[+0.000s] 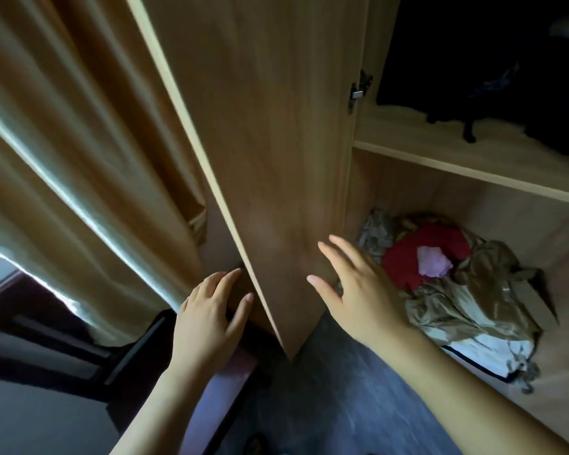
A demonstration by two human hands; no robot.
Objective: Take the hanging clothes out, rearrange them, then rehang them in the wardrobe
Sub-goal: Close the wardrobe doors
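Both grips wide and empty, left hand and right hand either side of the wardrobe door

The scene is dim. Daylight comes from the left, where a pale strip glows along the edge of the curtain and is nearly overexposed. The wardrobe door gets soft light and looks a little smeared. The upper compartment at far right is almost black, so the hanging clothes lose detail. Straight lines bend toward the outer edges.
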